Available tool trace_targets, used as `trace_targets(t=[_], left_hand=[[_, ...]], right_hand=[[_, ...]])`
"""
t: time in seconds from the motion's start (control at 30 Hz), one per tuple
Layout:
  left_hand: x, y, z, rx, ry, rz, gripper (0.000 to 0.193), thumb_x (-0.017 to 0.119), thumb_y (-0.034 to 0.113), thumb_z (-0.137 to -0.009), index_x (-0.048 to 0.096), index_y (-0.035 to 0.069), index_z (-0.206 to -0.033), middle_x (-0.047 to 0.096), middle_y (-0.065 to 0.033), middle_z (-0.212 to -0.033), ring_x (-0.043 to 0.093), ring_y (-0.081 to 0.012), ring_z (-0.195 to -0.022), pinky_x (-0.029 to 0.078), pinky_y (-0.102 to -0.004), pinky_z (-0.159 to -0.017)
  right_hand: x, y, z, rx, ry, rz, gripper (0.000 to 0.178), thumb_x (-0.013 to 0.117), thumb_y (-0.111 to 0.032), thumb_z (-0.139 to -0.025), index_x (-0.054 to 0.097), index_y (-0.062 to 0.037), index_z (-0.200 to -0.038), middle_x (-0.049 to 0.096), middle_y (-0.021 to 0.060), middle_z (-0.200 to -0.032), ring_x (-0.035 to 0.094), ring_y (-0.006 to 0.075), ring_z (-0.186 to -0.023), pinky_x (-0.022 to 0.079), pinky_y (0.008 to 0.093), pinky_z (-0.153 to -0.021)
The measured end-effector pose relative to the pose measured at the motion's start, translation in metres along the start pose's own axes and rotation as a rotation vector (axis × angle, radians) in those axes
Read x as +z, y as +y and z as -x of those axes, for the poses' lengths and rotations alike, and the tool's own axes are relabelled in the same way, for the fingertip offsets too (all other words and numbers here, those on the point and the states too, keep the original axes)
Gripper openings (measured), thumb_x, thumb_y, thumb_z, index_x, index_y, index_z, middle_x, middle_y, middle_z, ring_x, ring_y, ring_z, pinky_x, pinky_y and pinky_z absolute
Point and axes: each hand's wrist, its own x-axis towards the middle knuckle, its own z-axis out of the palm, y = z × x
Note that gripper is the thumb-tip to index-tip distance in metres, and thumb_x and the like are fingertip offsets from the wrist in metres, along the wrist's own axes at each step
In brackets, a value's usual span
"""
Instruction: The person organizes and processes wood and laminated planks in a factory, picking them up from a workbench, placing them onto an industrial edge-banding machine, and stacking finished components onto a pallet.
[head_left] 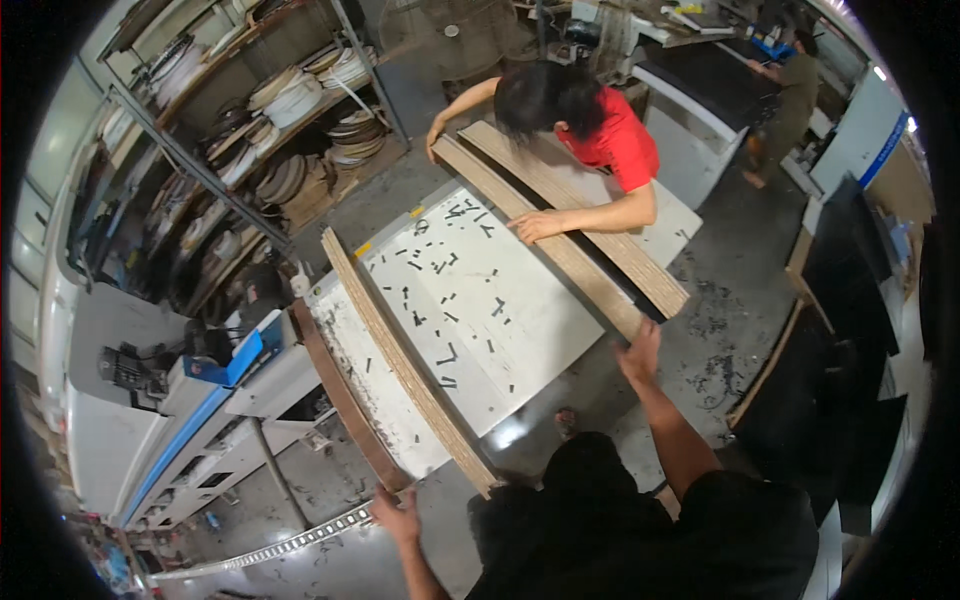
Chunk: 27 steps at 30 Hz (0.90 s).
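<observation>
My left hand [395, 515] is closed at the near end of a long brown board [345, 395], along the left edge of a white table [540, 330]. My right hand [640, 355] grips the near end of a long wood-grain board [585, 275] at the table's right side. Across from me, a person in a red shirt [630, 140] leans over that same board, one hand [537, 226] on its middle and the other [433, 137] at its far end. Beside it, past a dark gap, lies another wood-grain board stack [630, 265]. A further wood-grain stack [400, 350] lies right of my brown board.
Small dark scraps [445, 265] litter the tabletop. Shelves with coiled edging strips [290, 95] stand at the far left, above a grey-white machine [150, 400]. Dark panels [850, 290] lean at the right. Another person [790, 100] stands at the far right.
</observation>
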Motion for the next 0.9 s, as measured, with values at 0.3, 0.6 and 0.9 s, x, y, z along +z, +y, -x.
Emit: trace_targets(t=[0.3, 0.6, 0.9], left_hand=[[0.073, 0.184, 0.024, -0.143, -0.159, 0.288, 0.087, 0.079, 0.048, -0.096, 0.048, -0.011, -0.152, 0.069, -0.0319, -0.132, 0.064, -0.0448, -0.131, 0.052, -0.0489, -0.108], [0.094, 0.238, 0.028, -0.272, 0.035, 0.299, 0.058, 0.078, 0.035, -0.093, 0.055, -0.009, -0.121, 0.071, -0.0338, -0.113, 0.069, -0.0522, -0.11, 0.054, -0.0548, -0.097], [0.091, 0.254, 0.031, -0.369, 0.076, 0.161, 0.055, 0.081, 0.036, -0.089, 0.056, -0.003, -0.119, 0.073, -0.0284, -0.11, 0.071, -0.0498, -0.105, 0.055, -0.0569, -0.093]], right_hand=[[-0.018, 0.062, -0.012, -0.153, 0.256, 0.099, 0.104, 0.089, -0.039, -0.089, 0.028, -0.0029, -0.165, 0.025, 0.0258, -0.168, 0.031, 0.047, -0.152, 0.039, 0.0581, -0.122], [0.016, 0.136, -0.106, 0.556, 0.212, -1.287, 0.108, 0.06, -0.072, -0.102, 0.013, -0.0064, -0.175, 0.023, 0.0175, -0.177, 0.015, 0.0341, -0.164, 0.018, 0.05, -0.133], [0.024, 0.127, -0.107, 0.433, 0.016, -1.735, 0.102, 0.055, -0.08, -0.1, 0.033, -0.0079, -0.169, 0.04, 0.0148, -0.17, 0.042, 0.0341, -0.152, 0.035, 0.0496, -0.125]])
